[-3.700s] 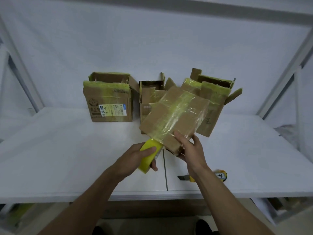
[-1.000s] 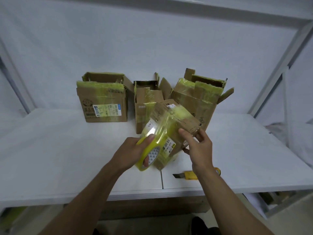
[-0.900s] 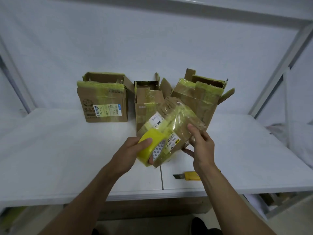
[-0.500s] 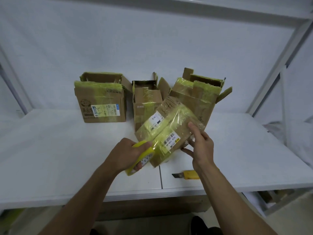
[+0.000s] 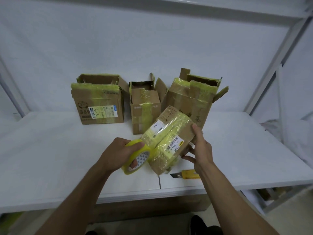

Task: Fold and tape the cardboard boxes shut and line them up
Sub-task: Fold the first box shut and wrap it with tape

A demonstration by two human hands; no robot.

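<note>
Yellow tape roll [image 5: 135,157] gripped by left hand [image 5: 116,154]; right hand [image 5: 200,150] holds box [image 5: 167,141].

You have turned the small box [image 5: 169,141] over since the first picture: its barcode label now faces up where the broad taped face did. Your left hand [image 5: 116,155] has swung the tape roll [image 5: 141,157] out to the box's 8 o'clock, core showing. Your right hand [image 5: 201,150] has shifted to grip its 3 o'clock edge.
</note>
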